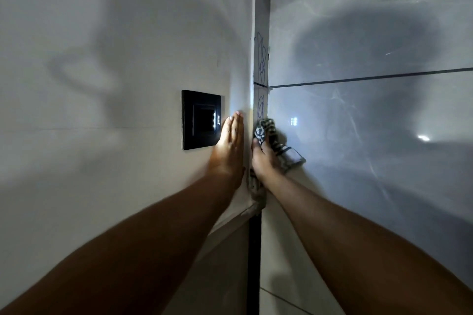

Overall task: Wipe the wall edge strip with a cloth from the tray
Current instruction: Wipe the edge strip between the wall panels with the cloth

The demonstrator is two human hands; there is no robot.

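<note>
A narrow vertical edge strip (261, 33) runs down the wall corner, with blue pen scribbles on it. My right hand (263, 158) is closed around a black-and-white patterned cloth (271, 135) and presses it against the strip just below the scribbles; part of the cloth hangs down under my wrist. My left hand (229, 146) lies flat, fingers together, on the pale wall left of the strip and holds nothing. The tray is not in view.
A black switch plate (201, 120) with small lit dots sits on the left wall, touching my left fingertips. Glossy grey tiles (371, 123) with a dark grout line cover the right wall. Below the hands, a dark gap (254, 250) runs down the corner.
</note>
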